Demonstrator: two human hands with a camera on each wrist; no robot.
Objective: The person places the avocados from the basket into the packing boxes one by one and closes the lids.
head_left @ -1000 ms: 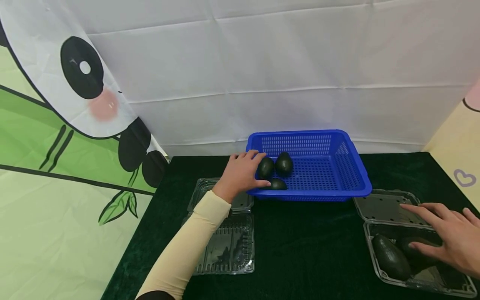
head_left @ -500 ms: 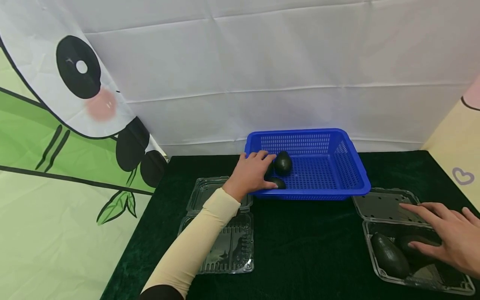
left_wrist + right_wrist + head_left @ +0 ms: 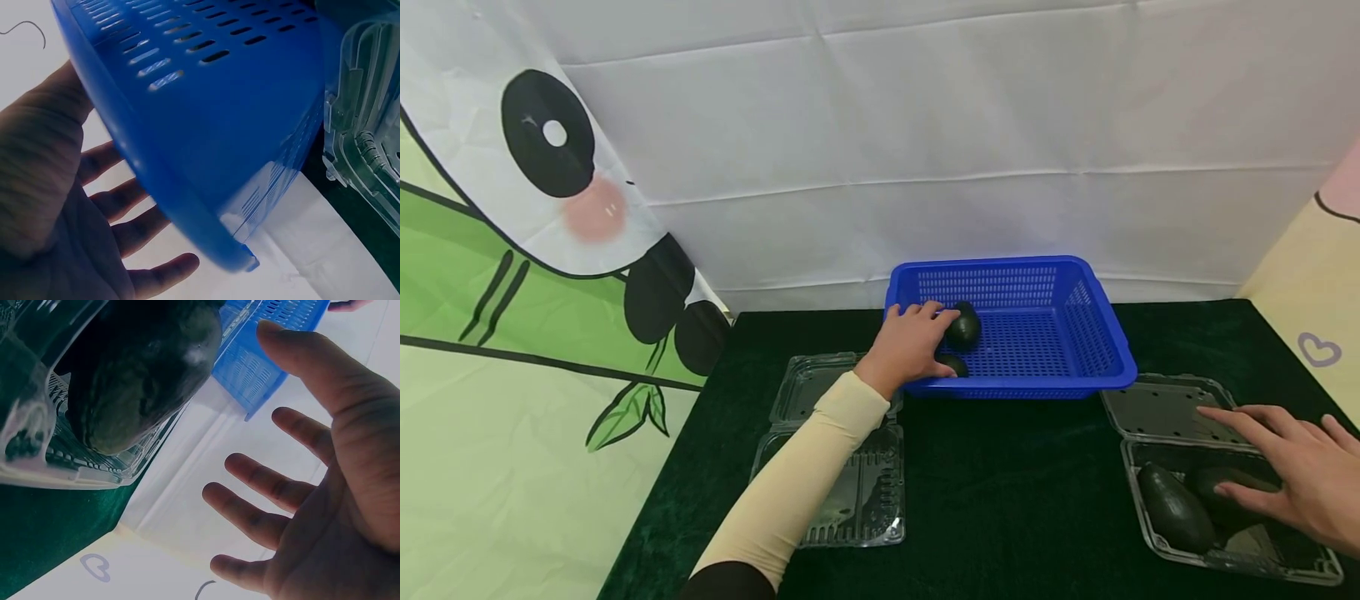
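My left hand (image 3: 910, 346) reaches over the left end of a blue plastic basket (image 3: 1037, 385), fingers spread. One dark avocado (image 3: 964, 327) shows just beyond its fingertips, and another avocado (image 3: 952, 364) lies by the thumb. A third, visible earlier, is now hidden under the hand. In the left wrist view the basket wall covers the fingertips' contact, and the visible fingers (image 3: 165, 275) are extended. My right hand (image 3: 1300, 475) hovers with spread fingers above a clear clamshell box (image 3: 1247, 567) at the right. Dark avocados (image 3: 1176, 508) lie in that box.
Another clear clamshell box (image 3: 872, 500) lies with its lid back at the left, under my left forearm. Dark green cloth (image 3: 1000, 492) covers the table. A white sheet (image 3: 970, 125) hangs behind the basket.
My left hand has moved right and further over the basket, covering the leftmost avocado. The right hand has kept its place and pose. The view has shifted slightly.
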